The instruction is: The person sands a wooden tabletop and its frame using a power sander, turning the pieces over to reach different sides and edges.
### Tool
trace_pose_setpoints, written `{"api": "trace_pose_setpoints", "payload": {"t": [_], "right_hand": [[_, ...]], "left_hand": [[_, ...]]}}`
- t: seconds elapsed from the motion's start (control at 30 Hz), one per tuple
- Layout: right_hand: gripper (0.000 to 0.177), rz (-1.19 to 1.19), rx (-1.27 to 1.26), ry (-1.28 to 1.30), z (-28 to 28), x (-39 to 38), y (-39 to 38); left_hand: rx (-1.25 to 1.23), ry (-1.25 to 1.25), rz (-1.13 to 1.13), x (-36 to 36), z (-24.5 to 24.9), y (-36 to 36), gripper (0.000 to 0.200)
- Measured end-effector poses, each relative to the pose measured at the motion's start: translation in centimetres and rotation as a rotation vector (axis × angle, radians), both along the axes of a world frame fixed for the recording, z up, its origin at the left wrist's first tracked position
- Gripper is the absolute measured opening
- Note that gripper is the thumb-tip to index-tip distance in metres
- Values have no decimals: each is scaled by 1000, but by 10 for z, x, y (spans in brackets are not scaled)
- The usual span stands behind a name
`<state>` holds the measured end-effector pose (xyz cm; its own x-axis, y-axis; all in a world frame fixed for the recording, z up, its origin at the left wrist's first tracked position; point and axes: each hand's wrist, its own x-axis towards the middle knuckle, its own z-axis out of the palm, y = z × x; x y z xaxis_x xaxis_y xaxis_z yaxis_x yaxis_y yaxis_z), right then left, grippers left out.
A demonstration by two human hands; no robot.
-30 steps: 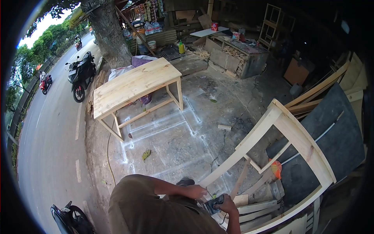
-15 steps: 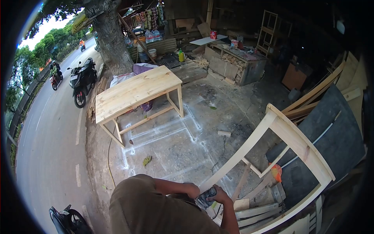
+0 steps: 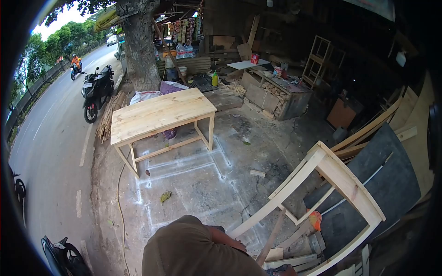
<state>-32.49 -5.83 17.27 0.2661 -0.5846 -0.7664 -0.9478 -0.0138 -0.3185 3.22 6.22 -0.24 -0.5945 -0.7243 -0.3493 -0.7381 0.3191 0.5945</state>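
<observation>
My left hand [image 3: 240, 247] is low in the view beside the pale wooden frame [image 3: 299, 170], near its lower left leg. My body in a brown shirt [image 3: 198, 250] covers part of that arm, and the fingers are hidden. At the bottom edge, my right hand [image 3: 289, 272] is closed on a dark handheld power tool [image 3: 277, 268], mostly cut off by the picture edge. The wooden frame, with legs, an apron and a thin crossbar, leans tilted on the right.
A finished-looking wooden table [image 3: 161, 112] stands left of centre, near white dust lines [image 3: 184, 165] on the concrete. Wood offcuts [image 3: 294, 262] lie below the frame. A dark sheet [image 3: 391, 170] leans at right. A hose [image 3: 119, 202] runs along the floor. Parked motorbikes [image 3: 96, 92] line the road.
My right hand and the power tool have moved down and right to the picture edge. My left arm sits lower. The view has shifted, and a rider on the road has come nearer.
</observation>
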Motion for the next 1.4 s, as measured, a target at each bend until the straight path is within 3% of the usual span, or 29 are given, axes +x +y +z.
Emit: {"api": "trace_pose_setpoints", "payload": {"t": [0.07, 0.13, 0.3, 0.4, 0.5, 0.63, 0.67, 0.7, 0.77, 0.87, 1.13, 1.4], "right_hand": [[85, 130, -53, 142, -11, -24, -15], [85, 221, -81, 199, -27, -40, -21], [83, 450, -149, 93, -50, -20, -19], [82, 250, -131, 122, 15, 27, 6], [79, 277, -104, 234, 1, 6, -10], [78, 249, -116, 276, -96, -65, -38], [78, 252, -138, 284, -146, -89, -41], [78, 264, -197, 305, -239, -127, -54], [78, 179, -95, 261, -110, -78, -47], [79, 99, -62, 236, -34, -35, -38], [82, -6, -50, 193, 37, 43, -25], [85, -7, -46, 219, 50, 98, 0]], "left_hand": [[136, -59, 91, 1, 3, 0, 75], [417, -65, 271, 8, 56, -3, 80], [323, -130, 227, 14, 32, -9, 81], [353, -118, 212, 21, 38, -13, 73], [293, -60, 215, 20, 8, -15, 65], [229, 5, 228, 23, 1, -20, 49], [236, 22, 254, 22, 4, -21, 45], [220, -1, 213, 20, 7, -26, 43], [192, -46, 139, 20, 1, -34, 38], [231, -106, 106, 23, -4, -24, 39], [256, -128, 97, 49, 6, -38, 37], [243, -179, 53, 53, 34, -39, 35]]}}
